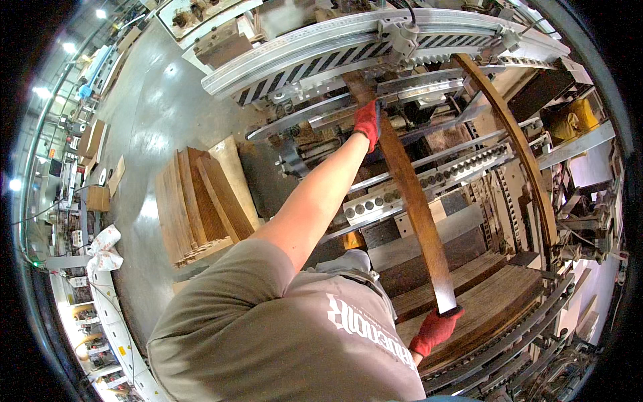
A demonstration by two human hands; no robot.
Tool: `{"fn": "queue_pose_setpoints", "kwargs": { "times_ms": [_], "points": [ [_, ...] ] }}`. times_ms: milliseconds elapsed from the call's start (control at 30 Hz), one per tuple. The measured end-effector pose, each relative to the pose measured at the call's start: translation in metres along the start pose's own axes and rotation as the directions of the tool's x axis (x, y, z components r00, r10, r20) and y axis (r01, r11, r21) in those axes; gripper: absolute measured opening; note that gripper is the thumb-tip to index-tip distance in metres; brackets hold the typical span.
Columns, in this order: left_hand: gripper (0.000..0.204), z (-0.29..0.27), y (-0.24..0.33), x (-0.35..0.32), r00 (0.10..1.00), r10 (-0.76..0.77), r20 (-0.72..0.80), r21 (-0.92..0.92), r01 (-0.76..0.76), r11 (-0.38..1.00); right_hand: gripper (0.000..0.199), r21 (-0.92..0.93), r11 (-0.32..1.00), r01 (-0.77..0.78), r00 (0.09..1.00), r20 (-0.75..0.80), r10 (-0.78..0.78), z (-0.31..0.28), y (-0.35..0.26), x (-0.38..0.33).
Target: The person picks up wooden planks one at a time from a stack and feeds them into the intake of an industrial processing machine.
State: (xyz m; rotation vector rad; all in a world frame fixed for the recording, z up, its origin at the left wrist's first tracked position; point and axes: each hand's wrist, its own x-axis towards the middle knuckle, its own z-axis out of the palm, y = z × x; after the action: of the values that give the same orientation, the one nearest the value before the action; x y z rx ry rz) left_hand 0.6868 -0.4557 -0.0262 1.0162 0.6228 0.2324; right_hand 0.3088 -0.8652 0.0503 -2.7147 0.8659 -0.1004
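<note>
A long brown wooden board (410,187) lies slantwise in front of me, over the machine's metal rails. Red work gloves cover both hands. With the arm stretched far forward, my left hand (366,125) is closed on the board's left edge towards its far end. My right hand (437,330), low and close to my body, is closed round the near end. Its fingers are partly hidden under the wood. Beneath the board runs a metal rail with a row of round holes (442,175).
A silver beam with black-and-white stripes (321,59) crosses the far side. Another long board (514,124) rests on the machine to the right. Several boards (479,301) lie near my right hand. Stacked boards (201,201) stand on the left by the grey floor (144,127).
</note>
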Motion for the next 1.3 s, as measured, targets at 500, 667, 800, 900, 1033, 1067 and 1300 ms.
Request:
{"fn": "queue_pose_setpoints", "kwargs": {
  "times_ms": [500, 667, 800, 900, 1033, 1067, 1300],
  "points": [
    [0.042, 0.002, 0.008, -0.018, 0.998, -0.004, -0.07, 0.014, 0.005, 1.0, 0.051, -0.144, 0.986, -0.087, 0.989, 0.104, 0.102, -0.002, -0.005, 0.005],
    [0.04, 0.019, 0.025, -0.042, 0.991, 0.063, -0.116, 0.14, -0.046, 0.989, 0.051, -0.139, 0.982, -0.13, 0.984, 0.1, 0.144, -0.003, -0.008, 0.003],
    [0.041, 0.011, 0.021, -0.033, 0.995, 0.0, -0.102, 0.079, 0.009, 0.997, 0.046, -0.092, 0.994, -0.066, 0.995, 0.065, 0.072, -0.006, -0.009, 0.0],
    [0.042, 0.003, 0.016, -0.035, 0.988, 0.155, 0.008, 0.295, -0.151, 0.944, 0.041, -0.051, 0.997, -0.055, 0.997, 0.058, 0.058, 0.001, 0.0, 0.001],
    [0.049, 0.004, 0.018, -0.027, 0.991, 0.128, 0.03, 0.29, -0.131, 0.948, 0.045, -0.04, 0.998, -0.049, 0.999, 0.009, 0.049, 0.0, -0.006, -0.002],
    [0.05, 0.002, 0.02, -0.024, 0.982, 0.182, 0.05, 0.396, -0.187, 0.899, 0.047, -0.027, 0.999, -0.021, 0.999, -0.04, 0.02, 0.001, -0.004, -0.003],
    [0.061, -0.009, 0.008, 0.004, 0.999, -0.012, -0.03, 0.128, 0.015, 0.992, 0.057, 0.043, 0.985, 0.165, 0.934, -0.328, -0.142, -0.01, -0.012, -0.012]
  ]
}}
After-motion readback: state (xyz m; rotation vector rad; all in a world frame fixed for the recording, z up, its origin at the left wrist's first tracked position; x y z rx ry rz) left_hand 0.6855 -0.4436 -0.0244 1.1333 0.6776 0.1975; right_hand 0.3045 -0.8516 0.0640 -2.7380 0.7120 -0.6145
